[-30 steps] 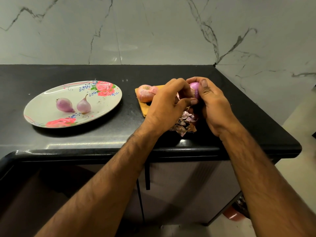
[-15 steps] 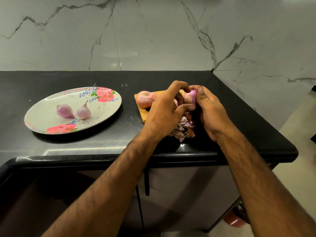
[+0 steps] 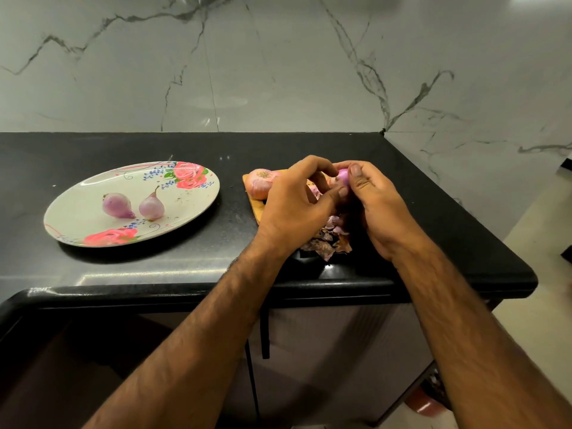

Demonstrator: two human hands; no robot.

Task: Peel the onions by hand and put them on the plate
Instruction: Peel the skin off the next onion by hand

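Both hands are meeting over the right part of the counter. The left hand (image 3: 297, 205) is curling its fingers and thumb in and pinching at the near side of a small purple onion (image 3: 343, 177), while the right hand (image 3: 380, 205) is gripping it from the other side with the thumb pressing on top. So the onion is sitting up in the air between the two hands, over the board, not on the plate. Going from the left now: a flowered plate (image 3: 80, 212) is lying on the black counter (image 3: 123, 274), well apart from the hands, and two peeled onions (image 3: 151, 207) are resting on it side by side, very close together. Right of the plate, a wooden board (image 3: 255, 210) is poking out from under the left hand, with a bigger unpeeled onion (image 3: 261, 185) lying on its far corner, just beside the knuckles. Below the hands, a heap of dry skins (image 3: 329, 241) is lying near the counter's front edge. A marble wall (image 3: 278, 72) is running behind it all.
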